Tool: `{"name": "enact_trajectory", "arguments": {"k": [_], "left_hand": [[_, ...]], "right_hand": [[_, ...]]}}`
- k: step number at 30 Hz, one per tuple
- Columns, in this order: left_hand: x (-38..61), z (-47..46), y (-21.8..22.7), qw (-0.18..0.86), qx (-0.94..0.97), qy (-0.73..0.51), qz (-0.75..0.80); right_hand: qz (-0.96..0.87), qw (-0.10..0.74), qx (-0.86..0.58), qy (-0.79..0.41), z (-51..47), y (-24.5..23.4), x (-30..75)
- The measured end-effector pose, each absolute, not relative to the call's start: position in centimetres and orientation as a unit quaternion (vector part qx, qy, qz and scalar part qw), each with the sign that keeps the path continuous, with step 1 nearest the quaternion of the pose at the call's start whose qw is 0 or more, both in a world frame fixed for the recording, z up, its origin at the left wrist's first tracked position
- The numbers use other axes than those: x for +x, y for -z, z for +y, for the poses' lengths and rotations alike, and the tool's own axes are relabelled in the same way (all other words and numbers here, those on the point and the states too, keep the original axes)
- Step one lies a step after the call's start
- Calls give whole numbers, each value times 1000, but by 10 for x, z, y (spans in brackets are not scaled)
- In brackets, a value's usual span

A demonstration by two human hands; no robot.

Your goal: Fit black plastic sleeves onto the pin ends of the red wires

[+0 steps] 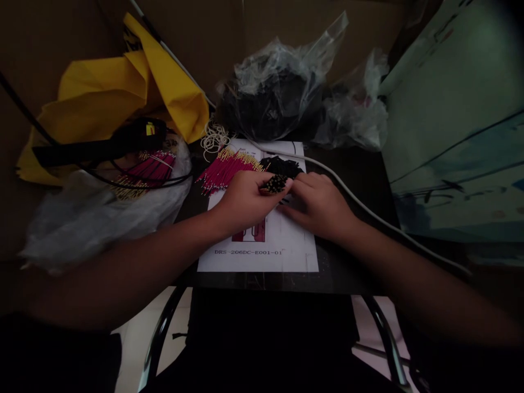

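My left hand (248, 197) is closed around a bundle of thin black wires (275, 184), whose gold-coloured ends face me. At the bundle's right side is my right hand (321, 201), its fingers bent and drawn together; what is between its fingertips I cannot make out. Just behind both hands lies a pile of small black pieces (282, 165). To the left of it are many thin dark red wires (223, 170) with gold tips, spread out side by side. Under the hands is a white printed sheet (256, 261) with red pictures, partly covered by them.
A clear plastic bag (282, 90) with black contents stands behind, beside another crumpled bag (356, 117). On the left are yellow cloth (102, 90), a black strap-like object (88, 150) and bagged red wires (151, 169). A white cable (356, 194) crosses the dark table (339, 273).
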State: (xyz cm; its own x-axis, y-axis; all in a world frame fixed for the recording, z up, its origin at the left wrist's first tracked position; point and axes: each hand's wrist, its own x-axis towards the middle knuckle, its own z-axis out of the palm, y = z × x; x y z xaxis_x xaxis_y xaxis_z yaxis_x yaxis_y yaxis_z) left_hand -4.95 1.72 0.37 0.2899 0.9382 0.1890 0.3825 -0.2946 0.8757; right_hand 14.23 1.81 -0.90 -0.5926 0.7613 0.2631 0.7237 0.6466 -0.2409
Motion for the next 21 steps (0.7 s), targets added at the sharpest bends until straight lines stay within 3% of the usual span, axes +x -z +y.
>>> {"name": "enact_trajectory", "arguments": {"k": [11, 21], "left_hand": [[-52, 15, -2, 277, 790, -338, 430], [-51, 20, 6, 280, 770, -373, 434]], "right_hand": [[-866, 170, -452, -130, 24, 16, 140], [-870, 102, -480, -55, 15, 8, 132]]}}
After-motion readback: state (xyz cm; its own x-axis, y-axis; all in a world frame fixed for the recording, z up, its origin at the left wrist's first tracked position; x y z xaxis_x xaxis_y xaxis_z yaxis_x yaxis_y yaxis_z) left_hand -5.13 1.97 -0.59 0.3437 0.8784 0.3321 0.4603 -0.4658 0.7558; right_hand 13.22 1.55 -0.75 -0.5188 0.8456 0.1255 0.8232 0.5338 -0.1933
